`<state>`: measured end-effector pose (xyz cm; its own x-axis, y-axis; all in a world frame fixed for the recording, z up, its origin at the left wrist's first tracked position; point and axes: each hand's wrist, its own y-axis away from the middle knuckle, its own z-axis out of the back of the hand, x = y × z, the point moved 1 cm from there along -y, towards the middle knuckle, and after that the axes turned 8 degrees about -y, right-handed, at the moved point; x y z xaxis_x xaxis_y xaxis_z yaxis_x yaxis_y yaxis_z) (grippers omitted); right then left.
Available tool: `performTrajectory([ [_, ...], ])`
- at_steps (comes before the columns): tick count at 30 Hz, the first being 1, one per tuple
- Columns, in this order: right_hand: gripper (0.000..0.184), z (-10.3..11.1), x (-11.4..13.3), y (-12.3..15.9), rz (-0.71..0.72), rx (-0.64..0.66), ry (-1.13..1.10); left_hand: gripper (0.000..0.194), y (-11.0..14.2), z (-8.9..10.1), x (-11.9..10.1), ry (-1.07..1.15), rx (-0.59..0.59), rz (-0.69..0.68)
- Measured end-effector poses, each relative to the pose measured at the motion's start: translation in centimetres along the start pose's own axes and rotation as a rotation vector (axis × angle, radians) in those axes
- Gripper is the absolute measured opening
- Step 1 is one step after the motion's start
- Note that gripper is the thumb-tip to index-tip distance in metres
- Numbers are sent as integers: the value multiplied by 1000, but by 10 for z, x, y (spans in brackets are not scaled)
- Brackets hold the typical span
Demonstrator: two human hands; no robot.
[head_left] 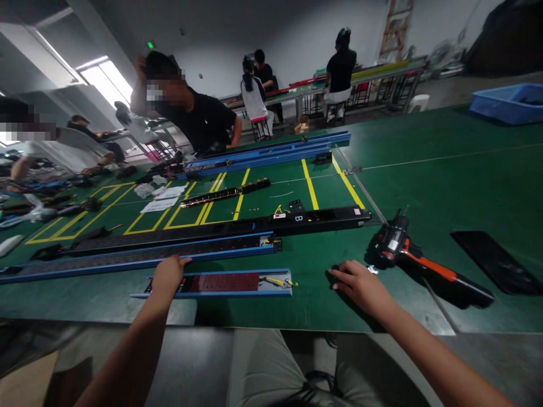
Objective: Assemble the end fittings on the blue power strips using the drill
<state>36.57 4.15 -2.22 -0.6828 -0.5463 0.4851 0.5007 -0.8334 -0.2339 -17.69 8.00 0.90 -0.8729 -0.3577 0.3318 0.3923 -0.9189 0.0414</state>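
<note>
A short blue channel (275,292) with a dark red strip inside lies near the table's front edge; yellow-tipped wires stick out at its right end. My left hand (168,274) is closed over its left part, thumb pointing right, the other fingers mostly hidden. My right hand (358,282) rests on the green table right of the channel, fingers stretched out and nothing visible in them. A small shiny piece (372,269) lies beside its knuckles. Close by on the right lies a black and orange cordless screwdriver (428,265).
Beyond the channel lie a long blue channel (229,247) and a long black housing (322,219) marked B. A black phone-like slab (496,261) is at right, a blue bin (504,107) farther back. Across the table, a person (203,118) stands near more blue rails (275,151).
</note>
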Motion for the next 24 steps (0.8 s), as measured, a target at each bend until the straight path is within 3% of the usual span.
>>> performTrajectory([
  [6,28,2,3,-1,0,6,20,42,8,16,-4,29,16,41],
  [10,27,2,2,-1,-4,18,21,47,43,40,-29,40,-47,81],
  [11,27,2,2,-1,-6,22,20,47,57,48,-43,62,-93,34],
  [12,27,2,2,-2,-7,27,18,45,71,56,-60,162,-172,-123],
  [14,28,2,2,-2,-11,31,17,34,101,71,-98,415,-199,-529],
  [16,28,3,4,-3,-15,31,19,26,124,81,-135,516,-198,-761],
  [20,29,4,6,-3,-19,14,15,16,134,84,-180,469,-180,-873],
  [24,27,5,5,-2,-4,-7,24,20,117,78,-193,431,-60,-948],
])
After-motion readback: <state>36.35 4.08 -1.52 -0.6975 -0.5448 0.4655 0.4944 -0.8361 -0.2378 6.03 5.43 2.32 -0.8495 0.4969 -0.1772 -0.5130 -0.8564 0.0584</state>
